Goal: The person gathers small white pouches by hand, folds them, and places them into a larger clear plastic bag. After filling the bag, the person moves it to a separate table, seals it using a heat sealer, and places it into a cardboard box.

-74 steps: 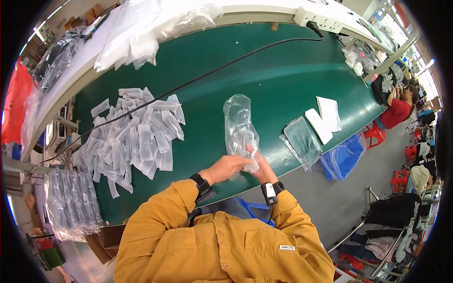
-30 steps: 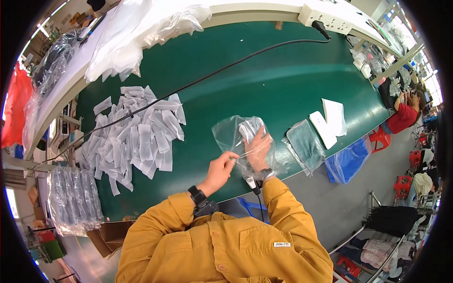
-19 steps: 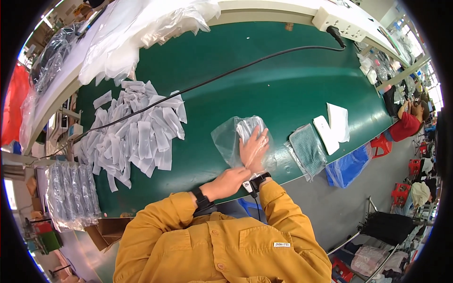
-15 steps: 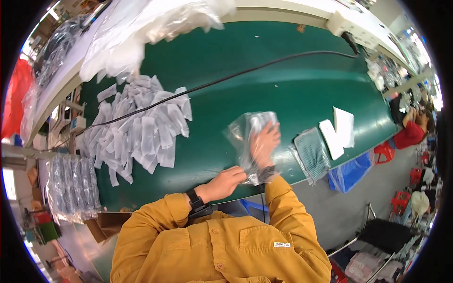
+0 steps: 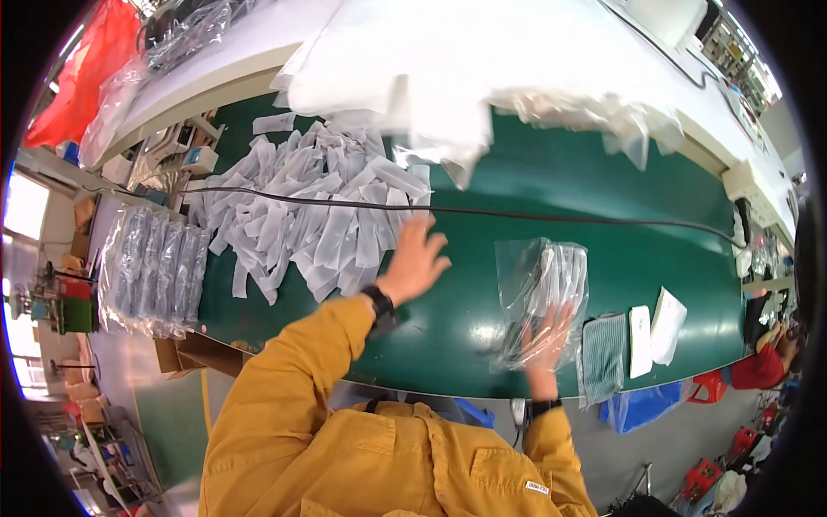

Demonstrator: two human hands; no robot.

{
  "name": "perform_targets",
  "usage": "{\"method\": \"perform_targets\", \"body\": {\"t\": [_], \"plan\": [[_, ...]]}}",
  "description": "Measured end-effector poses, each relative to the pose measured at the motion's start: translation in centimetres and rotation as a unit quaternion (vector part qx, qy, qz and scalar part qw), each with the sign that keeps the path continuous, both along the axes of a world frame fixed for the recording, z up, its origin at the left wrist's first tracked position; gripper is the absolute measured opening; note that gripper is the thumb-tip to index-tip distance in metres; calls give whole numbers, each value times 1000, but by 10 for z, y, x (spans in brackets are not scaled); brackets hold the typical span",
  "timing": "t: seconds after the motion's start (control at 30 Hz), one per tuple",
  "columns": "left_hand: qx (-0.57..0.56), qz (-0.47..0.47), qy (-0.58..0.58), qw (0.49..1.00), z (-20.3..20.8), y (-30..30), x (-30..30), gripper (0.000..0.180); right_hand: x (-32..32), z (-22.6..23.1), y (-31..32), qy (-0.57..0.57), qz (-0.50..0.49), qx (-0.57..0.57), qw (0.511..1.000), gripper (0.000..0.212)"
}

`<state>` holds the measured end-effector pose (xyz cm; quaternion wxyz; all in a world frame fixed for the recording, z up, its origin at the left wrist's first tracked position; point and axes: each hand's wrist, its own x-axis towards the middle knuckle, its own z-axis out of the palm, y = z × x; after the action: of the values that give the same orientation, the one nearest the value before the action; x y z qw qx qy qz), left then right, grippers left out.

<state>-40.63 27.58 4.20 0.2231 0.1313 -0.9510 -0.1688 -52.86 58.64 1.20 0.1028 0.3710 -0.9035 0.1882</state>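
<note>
**Right hand [image 5: 543, 351] laid against clear plastic bag [image 5: 560, 265], left hand [image 5: 413, 261] held empty**

Clock directions are read from the view's centre. Near four o'clock, the bag is rested on the glossy green tabletop [image 5: 457, 346], pale folded pieces being visible inside. The right fingers are extended, unclenched and veiled by shiny film; whether they are inside cannot be told. Just beside, a grey-green striped, film-wrapped pouch [image 5: 602, 351] is laid. At nine o'clock, clear-wrapped grey bundles [image 5: 155, 271] are lined up. At the centre, the left fingers are spread and released; whether the heaped whitish translucent strips [image 5: 301, 226] at ten o'clock are touched cannot be seen. Farther off, the strips are crossed by a black cable [image 5: 551, 217]. At twelve, whitish plastic sheets [image 5: 431, 95] are draped.
</note>
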Motion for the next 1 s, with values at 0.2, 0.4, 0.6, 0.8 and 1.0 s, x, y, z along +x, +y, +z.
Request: {"method": "perform_targets", "body": {"t": [0.2, 0.4, 0.6, 0.8, 1.0], "plan": [[75, 121, -54, 988, -46, -95, -47, 63, 62, 46, 83, -100, -140, -17, 985, 12], [23, -115, -131, 985, -57, -91, -19, 61, 62, 103, 21, -32, -57, -142, 988, 14], [-21, -384, -191, 903, -25, -88, 62, 51, 74, 77, -138, -192, 159, -145, 958, 40], [-88, -456, -220, 858, -8, -73, 100, 47, 60, 12, -221, -236, 210, -94, 944, 38], [99, -284, -94, 949, 3, -36, 148, 61, 53, -1, -225, -179, 233, -135, 946, 21]]}}
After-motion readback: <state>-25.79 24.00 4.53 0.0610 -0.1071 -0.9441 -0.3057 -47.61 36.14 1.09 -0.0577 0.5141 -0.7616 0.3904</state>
